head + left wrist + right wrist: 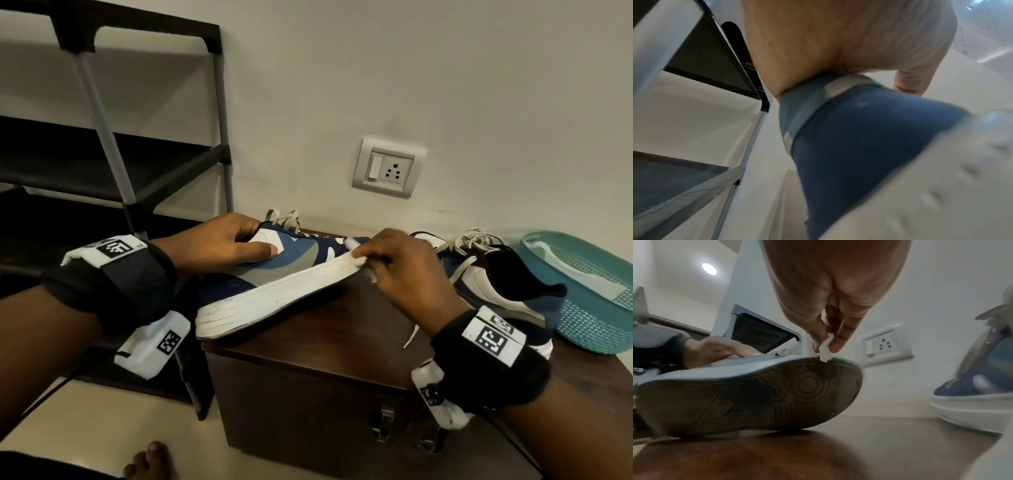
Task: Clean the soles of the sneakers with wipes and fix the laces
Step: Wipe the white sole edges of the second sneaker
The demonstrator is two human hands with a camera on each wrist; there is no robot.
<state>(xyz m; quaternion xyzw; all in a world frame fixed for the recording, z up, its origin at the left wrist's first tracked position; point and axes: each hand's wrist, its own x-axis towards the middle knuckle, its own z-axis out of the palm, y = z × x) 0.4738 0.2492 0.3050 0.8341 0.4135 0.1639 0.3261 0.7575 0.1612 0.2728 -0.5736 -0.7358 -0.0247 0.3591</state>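
A blue, grey and white sneaker [274,274] is tilted on its heel over the dark wooden cabinet [325,342], toe raised. My left hand [219,246] grips its collar, thumb laid on the side panel; the left wrist view shows the blue heel [859,138] close up. My right hand [394,263] pinches a small white wipe [825,352] against the white sole edge near the toe. The dirty tread [760,397] faces the right wrist camera. The second sneaker [496,284] stands upright to the right, with loose laces [469,240].
A teal plastic basket [596,308] holding a white sheet sits at the cabinet's right end. A black shoe rack [113,154] stands to the left. A wall socket [388,168] is behind the shoes. My bare toes [150,460] are on the floor below.
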